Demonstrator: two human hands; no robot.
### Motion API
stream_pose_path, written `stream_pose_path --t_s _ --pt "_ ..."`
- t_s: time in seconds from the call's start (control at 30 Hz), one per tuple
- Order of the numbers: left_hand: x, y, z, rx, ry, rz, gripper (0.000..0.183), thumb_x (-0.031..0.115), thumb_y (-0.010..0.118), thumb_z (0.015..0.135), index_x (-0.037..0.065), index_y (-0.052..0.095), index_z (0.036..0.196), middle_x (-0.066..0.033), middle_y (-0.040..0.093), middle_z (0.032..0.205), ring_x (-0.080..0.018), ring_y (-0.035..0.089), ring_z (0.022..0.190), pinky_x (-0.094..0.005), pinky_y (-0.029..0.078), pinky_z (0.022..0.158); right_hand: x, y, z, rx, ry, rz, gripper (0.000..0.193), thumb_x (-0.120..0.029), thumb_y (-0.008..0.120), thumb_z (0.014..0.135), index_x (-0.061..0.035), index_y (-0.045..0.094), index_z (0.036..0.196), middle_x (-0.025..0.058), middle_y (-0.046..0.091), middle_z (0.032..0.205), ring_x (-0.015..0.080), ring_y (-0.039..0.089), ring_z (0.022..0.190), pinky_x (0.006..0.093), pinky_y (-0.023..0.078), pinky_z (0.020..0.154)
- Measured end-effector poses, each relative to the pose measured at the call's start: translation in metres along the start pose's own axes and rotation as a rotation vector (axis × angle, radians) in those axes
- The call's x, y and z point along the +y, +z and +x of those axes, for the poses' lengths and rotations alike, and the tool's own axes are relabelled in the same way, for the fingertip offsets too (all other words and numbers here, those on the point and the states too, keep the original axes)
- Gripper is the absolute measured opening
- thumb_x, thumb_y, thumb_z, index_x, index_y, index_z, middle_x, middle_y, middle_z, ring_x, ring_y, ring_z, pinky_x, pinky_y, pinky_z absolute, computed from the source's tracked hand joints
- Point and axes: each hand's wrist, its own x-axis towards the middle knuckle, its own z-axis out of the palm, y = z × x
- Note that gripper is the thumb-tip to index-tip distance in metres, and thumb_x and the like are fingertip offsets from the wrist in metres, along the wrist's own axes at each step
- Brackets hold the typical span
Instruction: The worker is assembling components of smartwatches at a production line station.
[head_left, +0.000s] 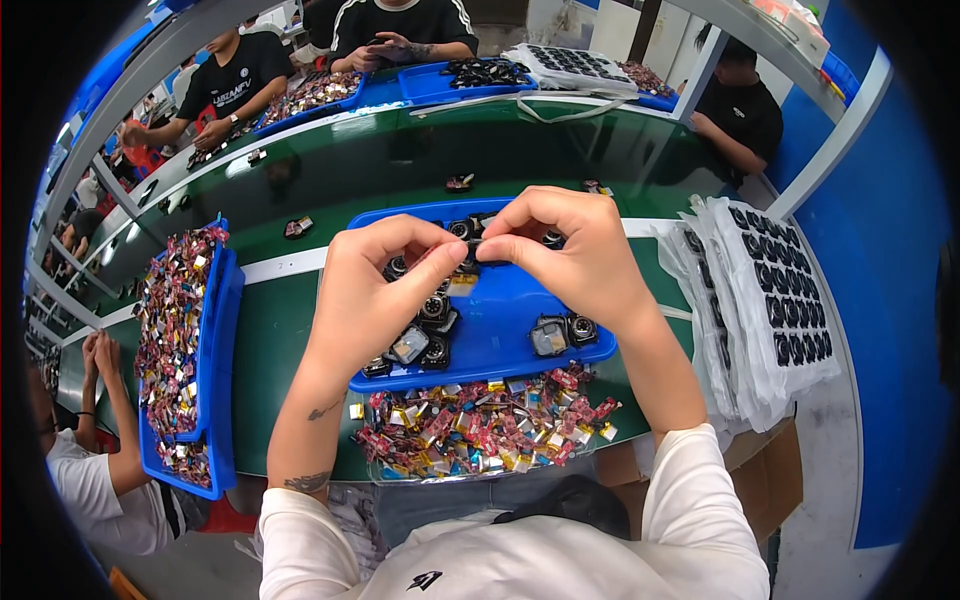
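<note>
Both of my hands are raised over a blue tray (480,372), fingertips almost meeting. My left hand (370,285) pinches thumb and forefinger at the left side of a small dark part (474,244). From the other side my right hand (580,250) pinches the same part, whose kind the fingers mostly hide. Just below the fingertips shows a gold and silver battery piece (462,285); whether it is attached to the part I cannot tell. Black round-faced watch cases (436,308) lie in the tray, some with grey backs (549,337).
Red circuit boards with small batteries (490,425) are heaped at the table's near edge. More fill a blue bin (222,350) at left. Stacked white trays of black cases (770,290) stand at right. Beyond runs a green conveyor belt (400,160), with co-workers behind and at left.
</note>
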Motion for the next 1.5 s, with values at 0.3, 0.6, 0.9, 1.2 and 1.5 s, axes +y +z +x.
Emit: stream_pose_path --t_s 0.3,0.6,0.9,1.2,1.5 --pt "-0.001 -0.005 0.002 -0.273 -0.081 -0.31 0.013 0.009 0.065 0.088 -0.004 0.065 0.09 -0.0026 0.064 0.084 -0.0061 0.058 0.079 -0.0209 0.047 0.07 0.004 -0.002 0.001 -0.242 0.199 0.735 0.013 -0.008 0.071 0.083 0.0021 0.063 0.079 0.0052 0.064 0.075 0.0086 0.059 0.067 0.0208 0.048 0.061" --pt "0.0 -0.015 0.004 -0.266 -0.081 -0.274 0.011 0.009 0.065 0.087 -0.002 0.064 0.088 -0.0014 0.062 0.085 -0.0064 0.056 0.08 -0.0207 0.045 0.072 0.015 0.005 0.003 -0.226 0.313 0.866 0.019 -0.019 0.066 0.089 -0.0004 0.063 0.085 0.0019 0.062 0.074 0.0066 0.057 0.068 0.0208 0.047 0.063" --pt "-0.001 -0.01 0.003 -0.317 -0.073 -0.29 0.015 0.012 0.065 0.088 -0.002 0.066 0.088 -0.0001 0.063 0.081 -0.0039 0.054 0.075 -0.0212 0.046 0.066 0.018 0.015 0.0 -0.251 0.238 0.855 0.024 -0.025 0.064 0.091 -0.0027 0.059 0.084 -0.0005 0.057 0.076 0.0057 0.052 0.067 0.0203 0.043 0.061" --pt "-0.004 -0.01 0.004 -0.137 -0.006 -0.156 0.014 0.011 0.065 0.084 -0.003 0.067 0.084 -0.0011 0.062 0.071 -0.0052 0.054 0.068 -0.0225 0.045 0.062 0.016 0.019 -0.002 -0.186 0.262 0.773 0.027 -0.028 0.062 0.091 -0.003 0.058 0.081 0.0025 0.059 0.079 0.0073 0.052 0.065 0.0213 0.042 0.058" --pt "0.005 -0.005 0.0 0.02 0.109 0.037 0.013 0.01 0.067 0.079 -0.002 0.066 0.078 -0.0041 0.063 0.067 -0.0079 0.053 0.062 -0.0242 0.044 0.059 0.004 0.022 -0.005 0.067 0.11 0.5 0.012 -0.006 0.064 0.088 0.0041 0.064 0.083 0.0085 0.064 0.082 0.0128 0.06 0.073 0.0242 0.047 0.065"
